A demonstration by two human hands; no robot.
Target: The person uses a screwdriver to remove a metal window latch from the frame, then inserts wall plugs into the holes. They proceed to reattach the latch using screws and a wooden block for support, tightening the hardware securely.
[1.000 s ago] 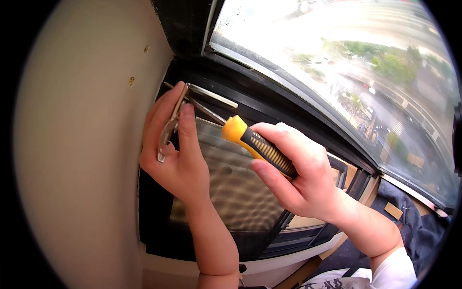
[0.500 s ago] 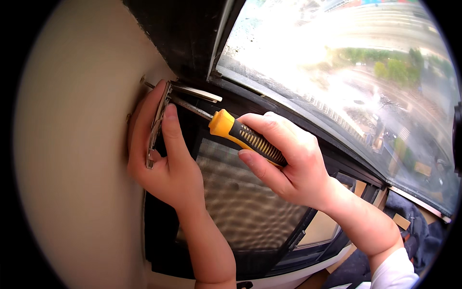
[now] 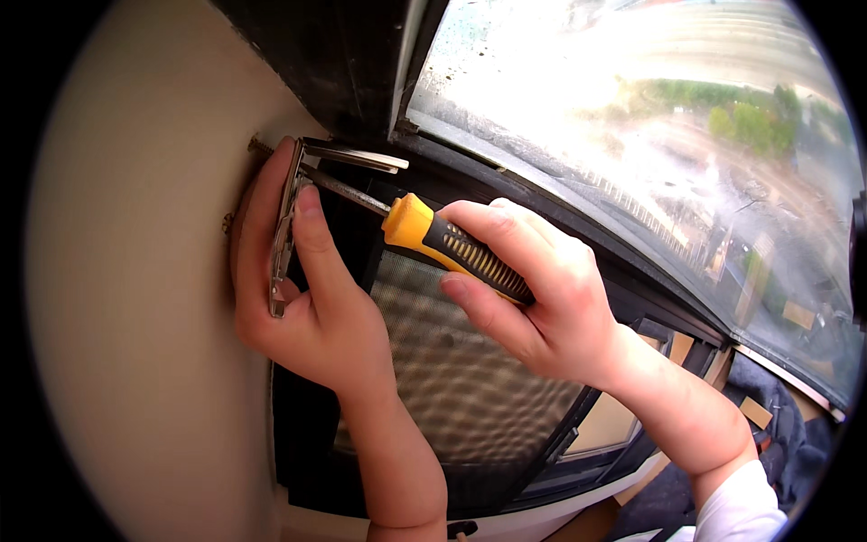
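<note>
Held upright near the wall, an L-shaped metal bracket [image 3: 283, 226] is pinched in my left hand [image 3: 330, 321], thumb on its front and fingers behind. Its pale upper arm [image 3: 361, 161] juts right. My right hand [image 3: 555, 294] grips the yellow and black handle of a screwdriver [image 3: 408, 221]. The steel shaft points up and left, and its tip meets the bracket's inner face near the corner; the exact contact is too small to tell. A brass-coloured screw [image 3: 261, 144] sticks out beside the bracket's top, and another screw head [image 3: 228, 223] shows at the wall behind my fingers.
The beige wall [image 3: 135, 298] rises close on the left. A dark window frame [image 3: 542, 208] runs diagonally beside bright glass [image 3: 650, 181]. Below my hands is a mesh screen [image 3: 461, 379]. Dark cloth [image 3: 768, 388] and a small tan block [image 3: 756, 413] lie at lower right.
Both hands, with the bracket and the screwdriver, have shifted slightly left and up. My grip on each looks the same.
</note>
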